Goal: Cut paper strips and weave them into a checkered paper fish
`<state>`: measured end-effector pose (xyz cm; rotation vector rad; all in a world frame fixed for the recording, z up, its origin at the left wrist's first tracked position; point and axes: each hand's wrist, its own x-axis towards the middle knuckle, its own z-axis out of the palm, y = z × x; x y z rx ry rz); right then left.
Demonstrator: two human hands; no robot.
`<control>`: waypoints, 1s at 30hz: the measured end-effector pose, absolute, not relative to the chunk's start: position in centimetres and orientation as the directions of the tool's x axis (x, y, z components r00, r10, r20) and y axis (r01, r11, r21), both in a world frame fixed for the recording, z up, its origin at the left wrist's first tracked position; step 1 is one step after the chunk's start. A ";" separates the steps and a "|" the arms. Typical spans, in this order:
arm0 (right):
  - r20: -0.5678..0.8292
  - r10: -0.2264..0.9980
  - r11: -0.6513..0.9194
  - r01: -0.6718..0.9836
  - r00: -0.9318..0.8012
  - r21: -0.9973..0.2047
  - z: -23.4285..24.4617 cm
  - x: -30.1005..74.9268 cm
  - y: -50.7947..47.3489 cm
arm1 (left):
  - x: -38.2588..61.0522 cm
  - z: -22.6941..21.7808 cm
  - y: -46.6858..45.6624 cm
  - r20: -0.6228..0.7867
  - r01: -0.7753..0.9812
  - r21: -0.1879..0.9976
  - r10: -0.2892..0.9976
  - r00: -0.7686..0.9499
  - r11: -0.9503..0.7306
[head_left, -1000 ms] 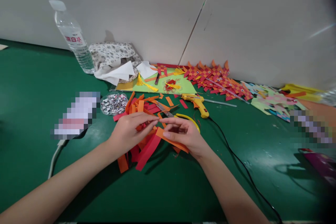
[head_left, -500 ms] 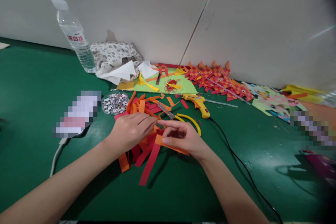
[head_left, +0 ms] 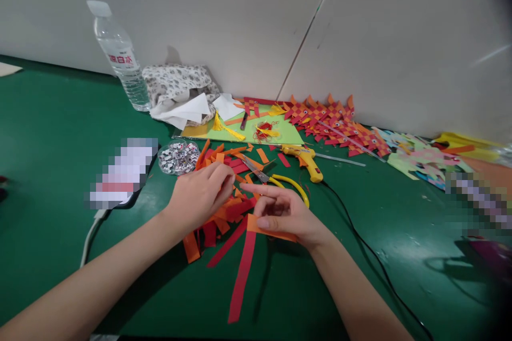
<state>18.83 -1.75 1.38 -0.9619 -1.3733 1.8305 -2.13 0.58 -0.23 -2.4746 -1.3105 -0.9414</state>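
Within right hand (head_left: 288, 216), orange strip (head_left: 253, 222)

The left hand (head_left: 202, 189) is bare, with slim fingers (head_left: 222, 176) and, just behind them, low, rounded knuckles (head_left: 195, 178). The right hand (head_left: 288, 216) is bare too, its fingers slim and tapering; beside them the thumb (head_left: 272, 222) has a rounded tip. Back from the fingers, both wrists (head_left: 165, 218) are narrow and uncovered. Farther back, the left forearm (head_left: 120, 261) and right forearm (head_left: 354, 282) are bare, each widening away from the fingers.
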 end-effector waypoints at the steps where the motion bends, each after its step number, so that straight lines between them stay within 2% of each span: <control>1: -0.170 0.839 -0.236 -0.065 -0.517 -0.969 1.4 18.8 -1.7 | -2.1 -0.2 0.5 0.588 0.799 0.159 0.705 0.395 -0.580; 4: -0.159 0.855 -0.225 -0.076 -0.494 -0.971 1.1 18.8 -1.6 | -2.0 0.0 0.5 0.498 0.812 0.262 0.794 0.349 -0.522; 6: -0.159 0.879 -0.225 -0.096 -0.450 -0.970 0.9 18.8 -1.5 | -2.0 0.3 0.5 0.399 0.764 0.420 0.856 0.328 -0.489; 9: -0.172 0.916 -0.226 -0.110 -0.362 -0.968 0.6 18.6 -1.4 | -1.9 0.8 0.5 0.215 0.520 0.770 0.917 0.335 -0.370; 10: -0.174 0.925 -0.221 -0.107 -0.338 -0.969 0.6 18.5 -1.3 | -1.9 1.0 0.5 0.160 0.423 0.850 0.919 0.360 -0.313; 12: -0.167 0.941 -0.200 -0.087 -0.295 -0.976 0.5 18.4 -1.2 | -1.7 1.1 0.4 0.068 0.305 0.928 0.901 0.429 -0.215; 15: -0.148 0.960 -0.166 -0.057 -0.237 -0.984 0.3 18.4 -1.1 | -1.5 0.9 0.2 -0.029 0.307 0.943 0.882 0.470 -0.132; 18: -0.137 0.968 -0.149 -0.040 -0.210 -0.988 0.1 18.5 -1.0 | -1.5 0.5 0.2 -0.069 0.322 0.942 0.887 0.456 -0.092; 27: -0.128 0.956 -0.105 0.098 -0.264 -0.990 0.2 18.2 -1.4 | -1.6 1.1 0.2 0.007 0.278 0.944 0.850 0.526 -0.180; 30: -0.071 0.985 -0.065 0.041 -0.160 -0.997 0.5 18.0 -1.4 | -1.9 1.3 0.5 0.055 0.327 0.920 0.896 0.441 -0.217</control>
